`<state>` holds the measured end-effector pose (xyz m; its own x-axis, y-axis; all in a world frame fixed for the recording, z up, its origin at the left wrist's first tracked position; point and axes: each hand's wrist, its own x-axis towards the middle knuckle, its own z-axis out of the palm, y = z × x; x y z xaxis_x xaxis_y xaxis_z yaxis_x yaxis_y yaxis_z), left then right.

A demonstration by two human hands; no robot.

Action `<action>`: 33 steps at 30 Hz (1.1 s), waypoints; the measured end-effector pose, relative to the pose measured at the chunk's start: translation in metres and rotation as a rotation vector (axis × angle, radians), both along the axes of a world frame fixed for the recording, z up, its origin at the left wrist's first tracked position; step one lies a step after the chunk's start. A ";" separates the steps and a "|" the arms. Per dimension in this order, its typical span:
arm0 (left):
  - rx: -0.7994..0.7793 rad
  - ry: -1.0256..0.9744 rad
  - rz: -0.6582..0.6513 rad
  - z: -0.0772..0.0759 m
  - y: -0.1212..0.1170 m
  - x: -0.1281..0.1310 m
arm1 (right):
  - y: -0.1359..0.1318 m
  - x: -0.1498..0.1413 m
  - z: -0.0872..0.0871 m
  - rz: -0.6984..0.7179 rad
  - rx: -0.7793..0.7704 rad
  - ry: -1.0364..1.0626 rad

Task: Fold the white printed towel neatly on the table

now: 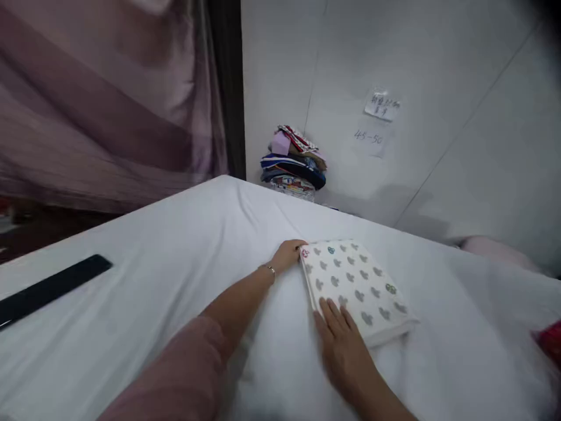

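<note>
A folded white cloth [353,278] printed with grey mouse-head shapes and a few coloured ones lies flat on the white-covered table [188,280]. At its far left corner is my left hand [289,252], fingers bent and closed on the cloth's edge; the fingertips are partly hidden. My right hand [344,348] rests on the near left part of the cloth, its fingers stretched out flat over the edge. A thin bracelet circles my left wrist.
A long dark flat strip [55,286] lies at the table's left. Beyond the far edge, a stack of folded fabrics [294,161] stands against the wall [438,76], which bears handwritten paper notes [382,106]. A pinkish curtain [100,105] hangs at left; something red [551,342] shows at right.
</note>
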<state>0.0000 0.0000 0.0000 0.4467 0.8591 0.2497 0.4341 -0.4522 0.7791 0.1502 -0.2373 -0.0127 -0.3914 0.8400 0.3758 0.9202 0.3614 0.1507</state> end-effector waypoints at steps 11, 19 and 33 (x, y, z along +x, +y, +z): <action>-0.109 0.068 -0.073 0.019 0.006 -0.005 | -0.005 0.000 0.016 0.053 -0.065 0.021; -0.142 -0.020 0.012 0.003 0.005 0.005 | -0.001 0.002 0.004 0.075 -0.036 0.053; -0.056 0.045 0.090 0.026 -0.013 -0.012 | 0.000 -0.001 0.006 0.070 -0.107 0.065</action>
